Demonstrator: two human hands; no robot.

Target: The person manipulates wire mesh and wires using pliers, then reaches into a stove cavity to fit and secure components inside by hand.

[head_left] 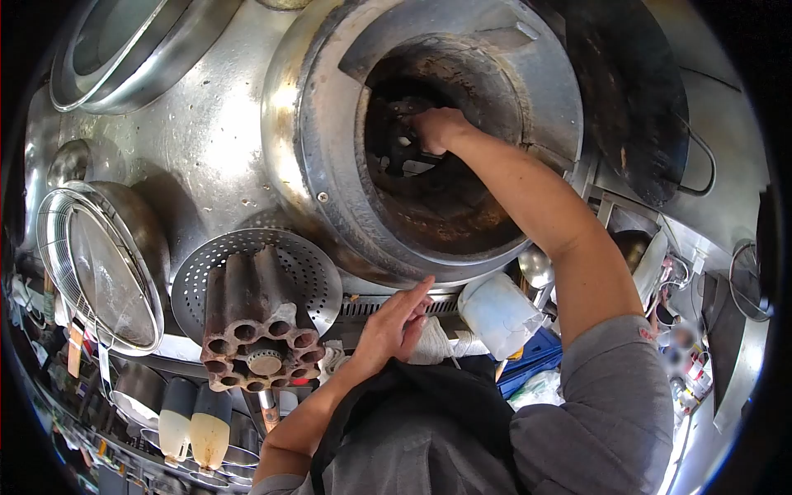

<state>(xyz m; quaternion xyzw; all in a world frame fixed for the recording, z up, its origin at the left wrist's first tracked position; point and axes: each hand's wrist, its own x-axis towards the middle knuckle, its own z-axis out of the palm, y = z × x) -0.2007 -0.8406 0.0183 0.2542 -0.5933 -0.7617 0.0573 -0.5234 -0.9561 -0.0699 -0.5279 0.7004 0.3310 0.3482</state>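
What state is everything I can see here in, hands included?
Stove well: uncovered, soiled inside.
Right hand: reaching inside the well; grip unclear.
Left hand: open, near the stove's outer rim.
Fluted metal piece: rusty, outside the well, over the perforated disc.
Perforated disc: partly covered.
Wire strainer: set against a metal bowl.
Wok: blackened.

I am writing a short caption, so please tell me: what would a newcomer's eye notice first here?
Probably the large round metal burner at upper centre, with the right hand deep inside it. Then the rusty ring of tubes at lower left, overlapping a perforated disc in view.
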